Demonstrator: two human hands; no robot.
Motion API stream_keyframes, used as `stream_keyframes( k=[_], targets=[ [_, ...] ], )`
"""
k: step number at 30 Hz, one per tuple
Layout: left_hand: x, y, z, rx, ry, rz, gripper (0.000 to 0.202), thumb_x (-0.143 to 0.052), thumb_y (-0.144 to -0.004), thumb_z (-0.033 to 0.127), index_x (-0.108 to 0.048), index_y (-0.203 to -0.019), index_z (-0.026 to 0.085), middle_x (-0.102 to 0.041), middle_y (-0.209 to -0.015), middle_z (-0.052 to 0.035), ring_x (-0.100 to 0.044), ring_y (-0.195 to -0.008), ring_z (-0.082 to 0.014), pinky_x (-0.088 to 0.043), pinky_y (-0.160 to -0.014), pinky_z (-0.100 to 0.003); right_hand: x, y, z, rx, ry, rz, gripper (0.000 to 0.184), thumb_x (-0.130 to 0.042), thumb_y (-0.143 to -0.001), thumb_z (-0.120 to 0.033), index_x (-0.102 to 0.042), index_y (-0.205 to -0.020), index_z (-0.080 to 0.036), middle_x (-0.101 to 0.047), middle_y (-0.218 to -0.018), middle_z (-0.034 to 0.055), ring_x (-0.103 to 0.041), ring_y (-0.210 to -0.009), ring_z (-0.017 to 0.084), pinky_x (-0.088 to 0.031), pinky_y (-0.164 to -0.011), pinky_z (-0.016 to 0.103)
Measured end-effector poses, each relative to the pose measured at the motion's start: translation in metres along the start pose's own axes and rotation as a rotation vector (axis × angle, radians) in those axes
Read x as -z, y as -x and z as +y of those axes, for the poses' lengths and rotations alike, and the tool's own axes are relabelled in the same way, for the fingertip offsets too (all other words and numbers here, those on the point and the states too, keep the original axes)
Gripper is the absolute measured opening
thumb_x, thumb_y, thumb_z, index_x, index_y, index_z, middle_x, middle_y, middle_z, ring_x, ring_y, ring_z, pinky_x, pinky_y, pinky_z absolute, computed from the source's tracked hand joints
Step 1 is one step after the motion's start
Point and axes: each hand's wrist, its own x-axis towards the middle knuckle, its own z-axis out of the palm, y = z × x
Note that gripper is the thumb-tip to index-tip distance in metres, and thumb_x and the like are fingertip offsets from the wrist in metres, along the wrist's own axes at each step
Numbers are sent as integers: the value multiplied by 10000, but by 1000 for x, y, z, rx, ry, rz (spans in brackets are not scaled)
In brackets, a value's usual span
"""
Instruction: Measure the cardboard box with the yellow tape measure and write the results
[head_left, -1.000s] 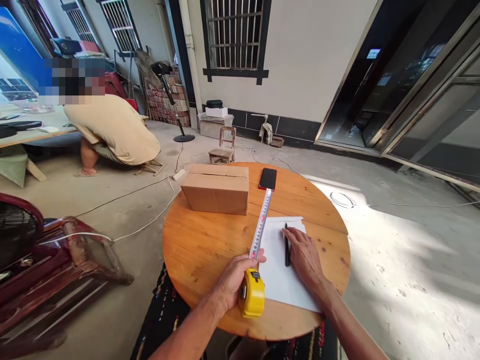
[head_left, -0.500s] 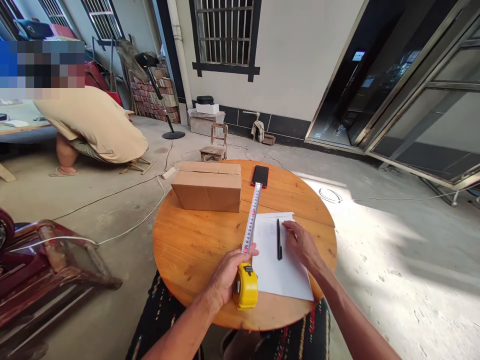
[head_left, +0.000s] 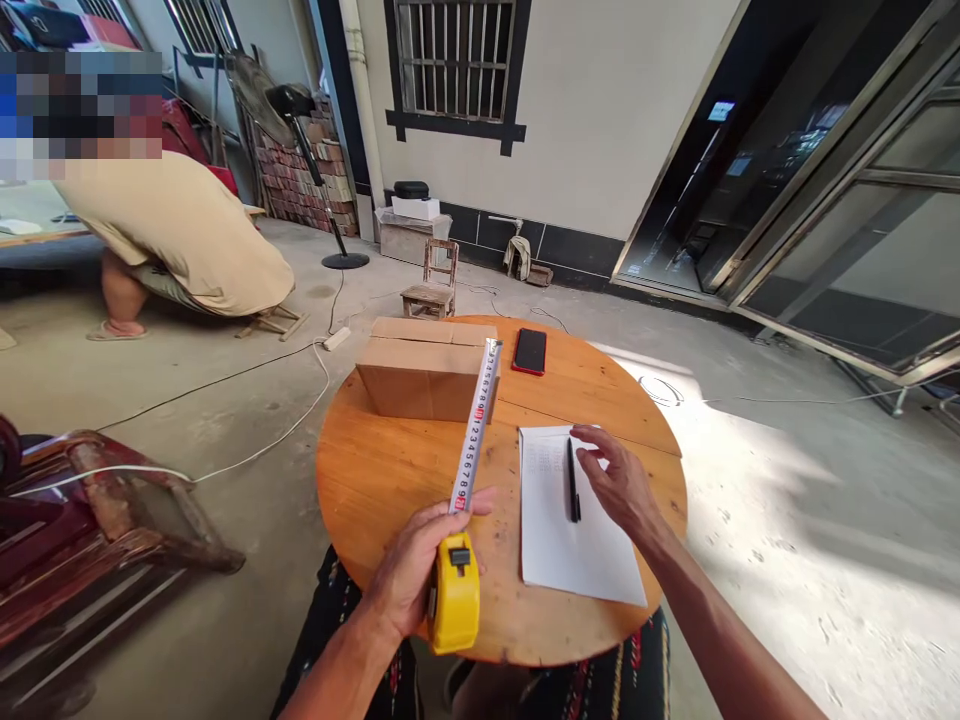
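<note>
My left hand (head_left: 420,550) grips a yellow tape measure (head_left: 456,600), with the thumb by the extended blade (head_left: 474,430). The blade points away from me, and its hooked end overlaps the right side of a closed cardboard box (head_left: 420,385) in view; whether it touches I cannot tell. Over the white paper (head_left: 577,555) hovers my right hand (head_left: 611,480), fingers bent and apart, holding nothing. Just left of those fingers a black pen (head_left: 573,480) lies on the sheet. Small rows of writing or print, too fine to read, mark the paper's upper part.
The round wooden table (head_left: 360,470) carries a phone (head_left: 529,351) at its far side. Behind stands a small wooden chair (head_left: 431,285). A person in a tan shirt (head_left: 180,230) sits low at the left, near a standing fan (head_left: 330,200). Cables cross the floor.
The tape measure has moved left and nearer to me, its blade tip shifting from the phone to the box. My right hand has lifted slightly, its fingers more spread. The view has shifted a little.
</note>
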Motion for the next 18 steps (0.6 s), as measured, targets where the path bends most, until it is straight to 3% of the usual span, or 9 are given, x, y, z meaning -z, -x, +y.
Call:
stream_keyframes(
  k=[2,4,10,13,15,18],
  targets=[
    [15,8,11,-13,22,29,360,-564,-791,288,-665,-1089,115,-708,-756,-88,-566,-492,-114,-408,-486,-219,-4,-5,-12,29,-67,5,305,-449,-821,-286,-616,-1070,-229,-618,-1187,62,-626,-832,192,-505,-694,344],
    [30,15,21,-44,62,57,404,-558,-801,293,-632,-1152,107,-649,-574,-51,-542,-483,-116,-388,-481,-210,-10,-11,-26,60,-103,0,299,-463,-824,-311,-611,-1067,-220,-606,-1201,74,-622,-839,194,-501,-686,342],
    [65,26,41,-135,128,144,516,-560,-807,336,-542,-1269,107,-612,-532,-32,-508,-476,-117,-375,-467,-214,-33,-44,-77,104,-157,57,415,-472,-840,-446,-534,-1189,-231,-509,-1306,118,-601,-947,243,-504,-645,340],
    [77,28,42,-147,151,172,512,-556,-809,337,-551,-1260,94,-604,-529,-31,-509,-480,-115,-385,-475,-218,-47,-71,-102,213,-116,86,525,-480,-831,-510,-463,-1271,-225,-446,-1354,138,-496,-1151,289,-483,-810,406],
    [84,30,39,-151,148,191,491,-553,-812,339,-571,-1238,96,-603,-530,-30,-508,-477,-108,-375,-470,-209,-55,-89,-116,322,-24,97,650,-525,-786,-568,-414,-1320,-215,-379,-1406,148,-373,-1269,316,-399,-947,466],
    [92,35,34,-143,160,237,481,-555,-802,346,-592,-1211,94,-597,-515,-26,-536,-471,-116,-371,-465,-212,-62,-112,-131,436,184,73,828,-565,-705,-662,-346,-1377,-231,-279,-1470,147,-275,-1320,362,-303,-1003,547]
  ],
)
